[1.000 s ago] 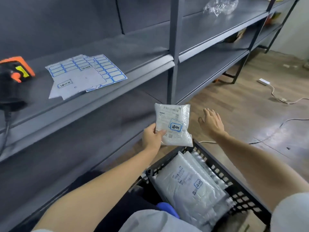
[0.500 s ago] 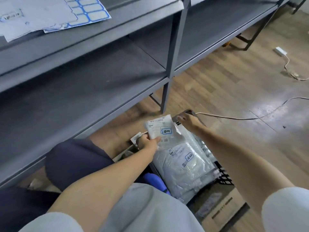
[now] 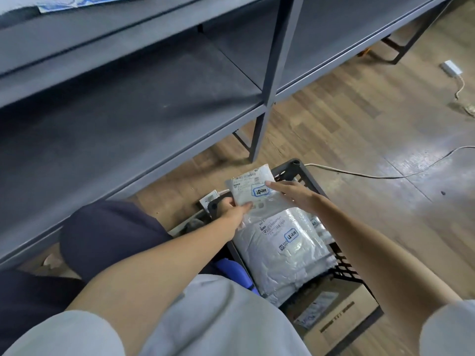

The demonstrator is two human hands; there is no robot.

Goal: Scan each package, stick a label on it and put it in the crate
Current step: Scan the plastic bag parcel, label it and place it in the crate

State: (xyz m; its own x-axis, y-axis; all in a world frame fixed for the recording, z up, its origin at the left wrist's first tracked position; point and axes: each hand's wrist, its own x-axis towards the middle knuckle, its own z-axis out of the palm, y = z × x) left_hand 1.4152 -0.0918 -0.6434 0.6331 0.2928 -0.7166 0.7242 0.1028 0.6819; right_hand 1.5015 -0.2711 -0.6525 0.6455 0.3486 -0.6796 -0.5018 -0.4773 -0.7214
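Small labelled package: over the black crate's far end, above stacked packages. Left hand pinches its near-left edge; right hand, fingers straight, rests on top.

A single wide-angle view from the person's head looks steeply down and forward, close over both forearms. The grey shelving fills the upper left, the wooden floor the right, and the black crate sits low at centre.

Blue-framed label on held package, handwriting illegible (print too small)
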